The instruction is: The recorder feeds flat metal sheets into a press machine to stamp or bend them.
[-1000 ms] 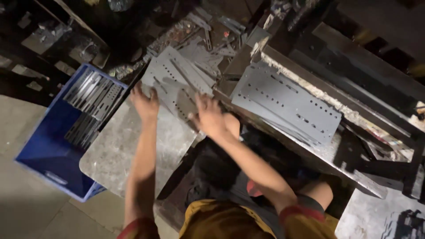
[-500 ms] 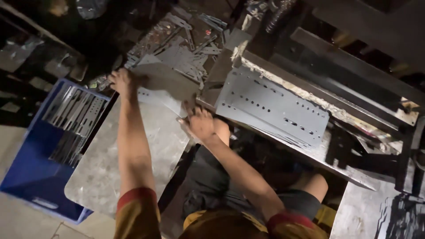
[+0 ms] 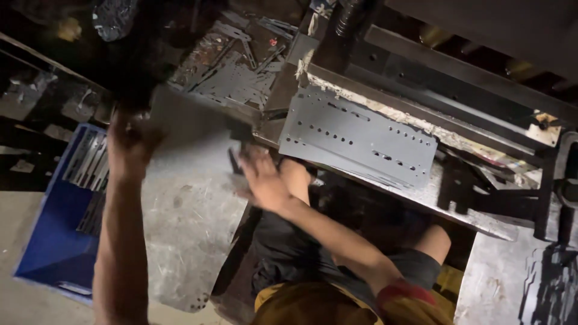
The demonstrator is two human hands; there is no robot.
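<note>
Gripping the near-left end of a blurred grey metal sheet [image 3: 189, 123], left hand [image 3: 129, 141] was clamped on its edge, the sheet lifted just above the scratched grey surface [image 3: 192, 241]. Right hand [image 3: 265, 180] lay near the sheet's right corner, fingers spread apart, contact too blurred to tell. Beyond the sheet lay a pile of flat metal strips [image 3: 235, 78]. To the right rested a perforated grey plate [image 3: 361, 138] on the bed of a dark press machine [image 3: 457, 102]. Left of the surface stood a blue crate [image 3: 60, 241] holding stacked metal pieces [image 3: 90, 168].
</note>
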